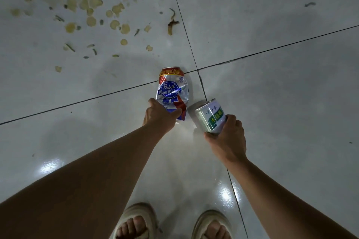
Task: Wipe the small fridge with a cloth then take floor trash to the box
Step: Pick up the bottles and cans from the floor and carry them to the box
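A crushed beer can [172, 89], silver with a blue ribbon label and red top, lies on the pale tiled floor at the centre of the view. My left hand [160, 115] grips its lower end, thumb on the right side of the can. To the right, my right hand [228, 137] holds a small silver tin [209, 115] with a white and green label, fingers wrapped around its base. The fridge, the cloth and the box are out of view.
Yellowish chips and green scraps [87, 9] are scattered over the floor at the upper left. A brown peel [172, 23] lies near a tile seam. A small dark scrap [310, 4] lies at the upper right. My sandalled feet [174, 225] stand at the bottom edge.
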